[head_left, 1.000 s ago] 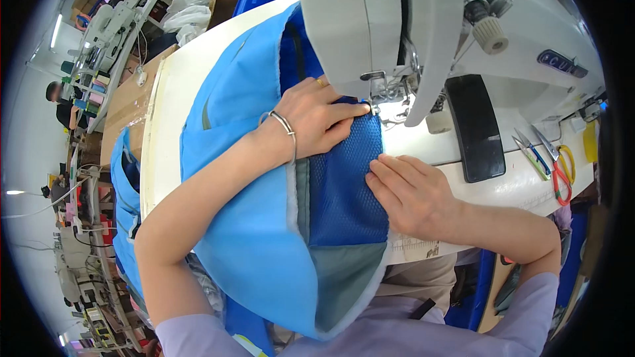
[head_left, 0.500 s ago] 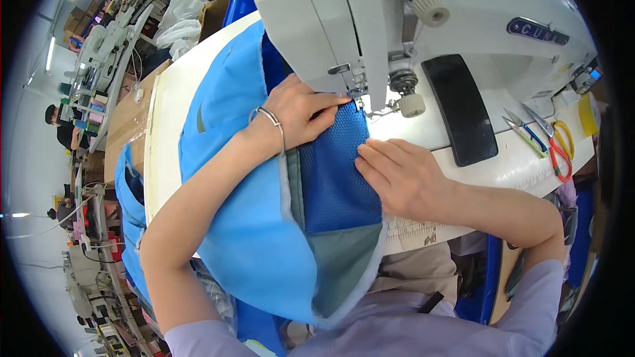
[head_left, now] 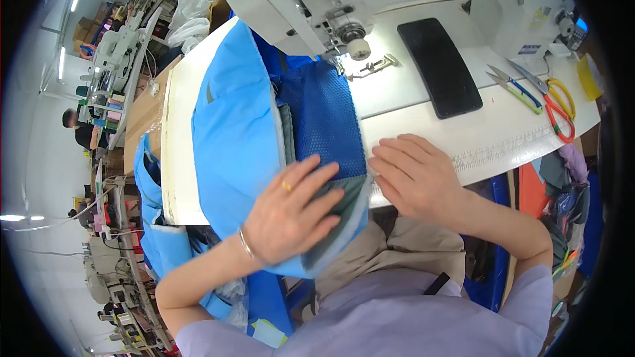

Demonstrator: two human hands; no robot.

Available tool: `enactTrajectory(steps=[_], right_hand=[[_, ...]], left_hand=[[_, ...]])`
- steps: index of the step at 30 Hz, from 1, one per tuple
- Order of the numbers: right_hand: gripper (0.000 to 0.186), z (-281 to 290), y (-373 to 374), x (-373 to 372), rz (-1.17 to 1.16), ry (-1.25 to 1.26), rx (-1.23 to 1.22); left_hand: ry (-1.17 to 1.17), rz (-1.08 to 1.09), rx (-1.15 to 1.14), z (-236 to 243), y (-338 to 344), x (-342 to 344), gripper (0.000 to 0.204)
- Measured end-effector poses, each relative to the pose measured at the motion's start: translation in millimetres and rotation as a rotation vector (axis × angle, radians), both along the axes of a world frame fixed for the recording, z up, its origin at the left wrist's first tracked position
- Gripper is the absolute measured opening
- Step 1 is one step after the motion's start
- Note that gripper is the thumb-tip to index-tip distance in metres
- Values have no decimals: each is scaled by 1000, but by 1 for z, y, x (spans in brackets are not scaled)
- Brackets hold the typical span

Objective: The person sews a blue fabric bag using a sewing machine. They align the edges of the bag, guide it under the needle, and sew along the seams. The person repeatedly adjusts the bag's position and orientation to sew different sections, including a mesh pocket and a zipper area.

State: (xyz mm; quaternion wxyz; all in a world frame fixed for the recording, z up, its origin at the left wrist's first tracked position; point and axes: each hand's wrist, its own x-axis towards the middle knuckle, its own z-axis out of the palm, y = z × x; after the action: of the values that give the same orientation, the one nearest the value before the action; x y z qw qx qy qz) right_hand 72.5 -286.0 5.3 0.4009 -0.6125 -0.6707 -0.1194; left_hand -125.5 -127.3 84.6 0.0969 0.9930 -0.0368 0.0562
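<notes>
A light blue fabric piece [head_left: 231,139] with a dark blue mesh panel [head_left: 331,125] and a grey-green lower panel [head_left: 337,215] lies on the white sewing table. Its far edge reaches under the head of a white sewing machine [head_left: 271,13], beside the presser foot. Spread over the grey-green panel, my left hand [head_left: 291,211] is open, slightly blurred, with a ring and a bracelet. At the mesh panel's right edge my right hand [head_left: 417,175] lies with fingers stretched out; its fingertips touch or nearly touch that edge.
A black phone [head_left: 440,69] lies right of the needle area. Beyond it are red-and-yellow-handled scissors [head_left: 552,102] and small green-handled snips [head_left: 522,96]. More blue fabric [head_left: 162,244] hangs at the left. Another person [head_left: 79,125] is far left, near machines.
My left hand has moved from beside the needle down toward me onto the grey-green panel, its fingers now spread. The fabric has shifted slightly, and the view has moved.
</notes>
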Motion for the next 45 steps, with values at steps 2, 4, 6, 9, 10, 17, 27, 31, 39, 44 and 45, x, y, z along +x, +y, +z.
enactTrajectory(steps=[2,4,6,9,10,17,27,31,39,44,45], right_hand=[[23,-4,-14,-12,52,75,41],[22,-8,-25,-26,118,231,48],[22,-13,-36,-44,134,292,84],[24,-21,-54,-75,150,445,27],[26,-27,-59,-81,138,584,-73],[44,-59,-42,-114,229,1582,-395],[38,-23,-35,-135,237,1400,-353],[36,11,-34,-115,237,1044,-201],[24,14,-34,-108,328,799,-189],[22,6,-33,-111,324,819,-121],[23,5,-32,-112,324,829,-101]], left_hand=[[64,16,20,-3,-27,-20,36],[131,15,24,-6,-47,-34,38],[148,1,8,-3,-57,-39,36],[196,29,-173,3,-63,-51,33],[121,25,-139,9,-58,-49,33],[-118,-20,53,9,1,12,39],[-73,-113,238,-24,39,73,54],[-83,-204,218,-15,50,96,40],[-27,-332,189,-3,69,123,26],[-84,-284,85,-4,66,113,24],[-80,-270,72,-5,66,110,25]])
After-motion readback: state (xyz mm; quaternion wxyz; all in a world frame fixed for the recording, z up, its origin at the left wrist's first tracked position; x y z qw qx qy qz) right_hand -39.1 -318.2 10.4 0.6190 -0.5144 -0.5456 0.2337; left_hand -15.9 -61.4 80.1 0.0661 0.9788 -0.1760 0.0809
